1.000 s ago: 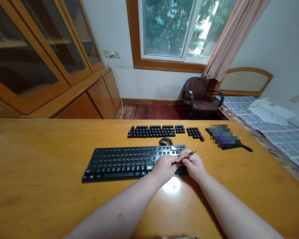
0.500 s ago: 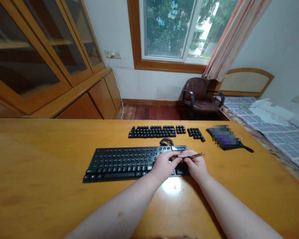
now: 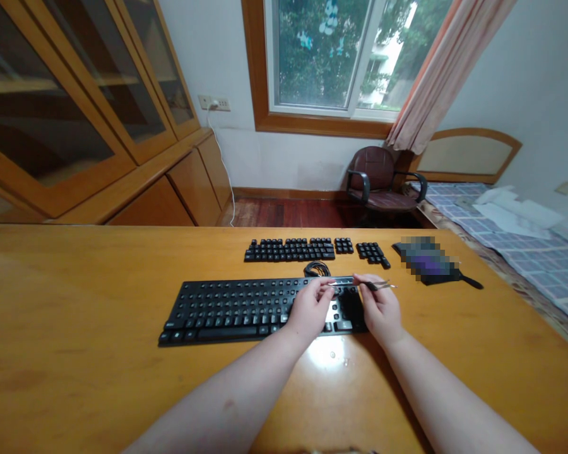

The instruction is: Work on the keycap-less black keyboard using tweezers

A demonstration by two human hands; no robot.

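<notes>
A black keyboard (image 3: 231,309) lies on the wooden table (image 3: 76,315) in front of me. My left hand (image 3: 310,309) rests over its right end with the fingertips pinched near the top edge. Beside it, my right hand (image 3: 381,309) is closed on a thin metal tool (image 3: 381,286) that points right above the keyboard's right end. Behind the keyboard, rows of loose black keycaps (image 3: 289,250) are laid out, with two smaller groups (image 3: 372,253) to their right. A coiled black cable (image 3: 316,270) lies between keycaps and keyboard.
A dark pouch-like item (image 3: 428,263) lies at the table's far right. Beyond the table stand a brown office chair (image 3: 381,183), wooden glass-door cabinets (image 3: 76,126) at left, a window (image 3: 331,57) and a bed (image 3: 525,252) at right.
Both hands have slid away from me toward the keyboard's top right edge. The thin tool in my right hand has swung to point more to the right.
</notes>
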